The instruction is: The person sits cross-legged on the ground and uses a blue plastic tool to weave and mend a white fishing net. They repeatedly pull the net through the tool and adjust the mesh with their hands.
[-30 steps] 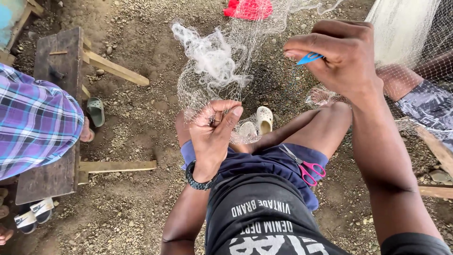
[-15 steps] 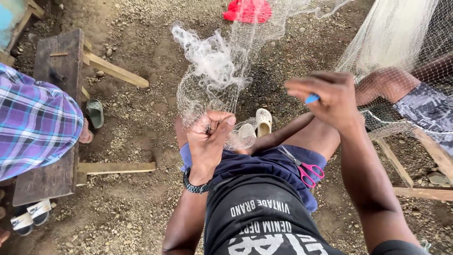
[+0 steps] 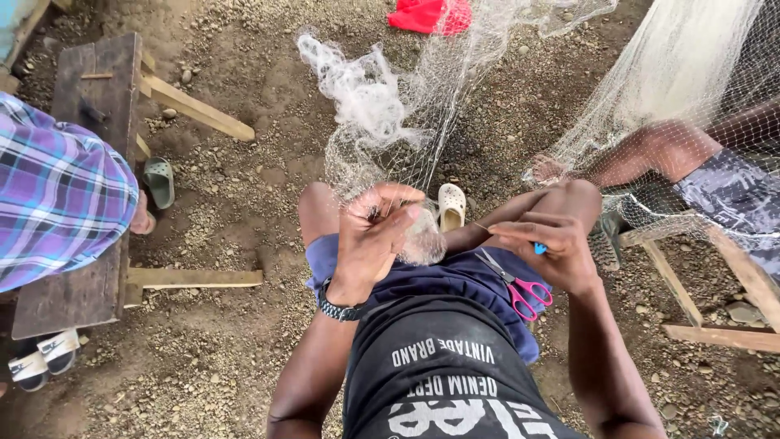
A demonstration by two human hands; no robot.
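Fingers of the left hand [image 3: 375, 236] curl shut around a gathered bunch of fine white fishing net [image 3: 382, 122], pinching it just above the person's lap, while the right hand [image 3: 546, 248] grips a small blue netting tool [image 3: 539, 248] between thumb and fingers (only its tip shows, so its full shape cannot be told). From the pinched bunch the net rises away toward the ground ahead, bunched into a pale clump at its far end. A black watch [image 3: 337, 307] sits on the left wrist. Pink-handled scissors [image 3: 520, 291] lie on the blue shorts [image 3: 455, 280] beside the right hand. A cream clog [image 3: 451, 205] rests on the gravel ground [image 3: 244, 349] between the knees. More netting [image 3: 674, 89] hangs to the right, draped over another person's leg [image 3: 650, 150]. To the left, a person in a plaid shirt [image 3: 57, 195] sits on a dark wooden bench [image 3: 101, 73], with a green sandal [image 3: 158, 180] nearby. Red cloth [image 3: 429, 15] lies at the far edge.
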